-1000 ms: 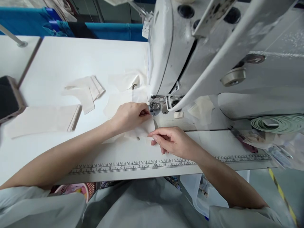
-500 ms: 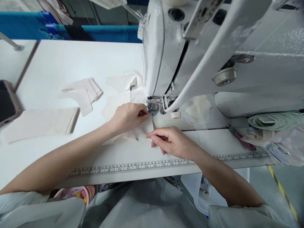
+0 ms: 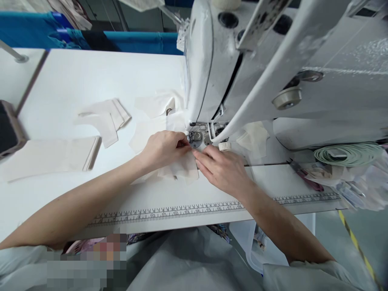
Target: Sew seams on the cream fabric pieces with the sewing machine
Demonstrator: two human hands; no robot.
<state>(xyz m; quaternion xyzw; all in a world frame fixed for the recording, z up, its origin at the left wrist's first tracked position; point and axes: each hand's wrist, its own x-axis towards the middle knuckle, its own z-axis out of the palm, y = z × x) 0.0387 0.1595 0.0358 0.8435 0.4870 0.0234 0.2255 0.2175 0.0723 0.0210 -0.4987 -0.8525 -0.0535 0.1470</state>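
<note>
My left hand (image 3: 165,147) is closed in a pinch on a thin off-white fabric piece (image 3: 185,166), just left of the presser foot (image 3: 195,136) of a white sewing machine (image 3: 198,68). My right hand (image 3: 223,169) has its fingers pressed together at the right edge of this fabric, its fingertips close to those of my left hand. The thumb of the right hand is mostly hidden. More pale fabric (image 3: 148,131) lies flat behind my left hand, reaching up to the machine head.
Stacks of cut fabric (image 3: 54,157) and curved pieces (image 3: 106,117) lie to the left, beside a dark box (image 3: 10,129). Fabric scraps (image 3: 254,137), thread snips (image 3: 306,176) and a coil of pale green cord (image 3: 347,155) are to the right. A ruler strip (image 3: 182,212) runs along the front edge.
My right hand has moved up and forward from the fabric's lower corner to beside my left fingertips, turning palm down. My left hand stays at the presser foot.
</note>
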